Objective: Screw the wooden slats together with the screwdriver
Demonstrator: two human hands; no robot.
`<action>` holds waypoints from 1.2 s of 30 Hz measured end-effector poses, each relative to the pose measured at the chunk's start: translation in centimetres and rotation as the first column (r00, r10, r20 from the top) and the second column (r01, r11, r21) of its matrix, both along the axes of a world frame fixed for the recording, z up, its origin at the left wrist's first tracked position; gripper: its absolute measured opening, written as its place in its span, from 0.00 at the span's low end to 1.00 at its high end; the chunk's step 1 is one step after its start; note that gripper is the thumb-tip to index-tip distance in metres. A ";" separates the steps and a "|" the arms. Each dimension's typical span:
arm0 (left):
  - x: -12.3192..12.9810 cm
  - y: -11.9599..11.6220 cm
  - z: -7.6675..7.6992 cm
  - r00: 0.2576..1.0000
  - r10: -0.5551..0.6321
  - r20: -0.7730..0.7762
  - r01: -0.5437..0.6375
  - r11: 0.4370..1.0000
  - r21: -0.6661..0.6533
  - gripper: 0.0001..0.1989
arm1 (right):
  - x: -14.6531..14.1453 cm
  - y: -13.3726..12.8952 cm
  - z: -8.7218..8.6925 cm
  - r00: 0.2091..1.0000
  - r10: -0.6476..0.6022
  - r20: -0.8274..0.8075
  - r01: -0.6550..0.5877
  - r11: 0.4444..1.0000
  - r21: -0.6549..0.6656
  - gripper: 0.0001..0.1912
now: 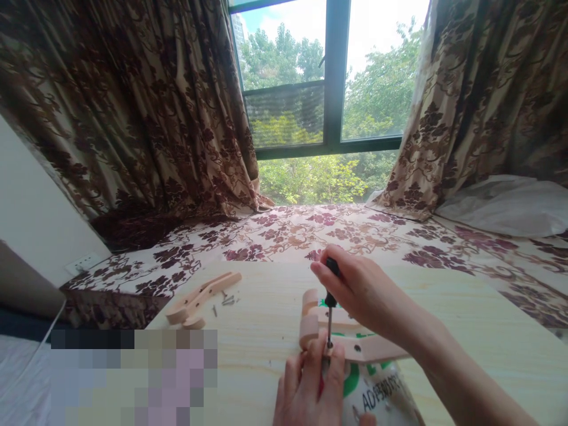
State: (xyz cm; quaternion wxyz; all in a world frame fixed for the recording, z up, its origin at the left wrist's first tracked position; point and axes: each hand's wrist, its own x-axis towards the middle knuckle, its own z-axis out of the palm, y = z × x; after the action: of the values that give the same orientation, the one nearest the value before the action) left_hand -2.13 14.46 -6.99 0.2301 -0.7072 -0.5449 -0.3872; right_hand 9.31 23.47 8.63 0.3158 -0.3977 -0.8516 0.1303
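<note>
My right hand (355, 284) is closed around the black handle of a screwdriver (329, 322), which stands almost upright. Its tip meets a dark hole near the left end of a pale wooden piece (381, 349). The fingers of my left hand (310, 378) grip that same end, on either side of the tip. Behind it lies a similar wooden piece (341, 316), and rounded wooden end parts (309, 331) adjoin both at the left. Under the near piece is a plastic bag (377, 390) with green and black print. Any screw under the tip is too small to make out.
On the pale wooden board (257, 349), two more shaped wooden pieces (204, 296) lie at the left beside several loose screws (227, 300). Beyond the board is a flower-patterned cloth (284, 234) below a window. A white plastic sheet (506, 204) rests at the right.
</note>
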 end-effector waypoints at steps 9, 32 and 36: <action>0.8 0.0 0.5 0.998 0.044 0.053 -0.047 0.997 0.057 0.26 | 0.3 0.1 0.0 0.998 0.055 -0.015 -0.055 0.998 0.026 0.11; 0.2 -0.8 0.7 0.997 -0.037 0.064 0.044 0.994 -0.100 0.27 | 0.9 -0.8 -0.8 0.986 0.099 -0.134 -0.109 0.992 -0.068 0.13; -0.1 -0.8 0.6 0.999 -0.031 0.005 0.032 0.993 -0.115 0.29 | 1.0 -1.1 -0.9 0.986 0.113 -0.121 -0.119 0.992 -0.047 0.12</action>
State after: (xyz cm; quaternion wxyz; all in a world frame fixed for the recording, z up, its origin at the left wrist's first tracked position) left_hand -2.27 13.67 -6.36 0.1818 -0.7272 -0.5555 -0.3599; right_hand 10.32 22.37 7.77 0.3465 -0.3476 -0.8493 0.1944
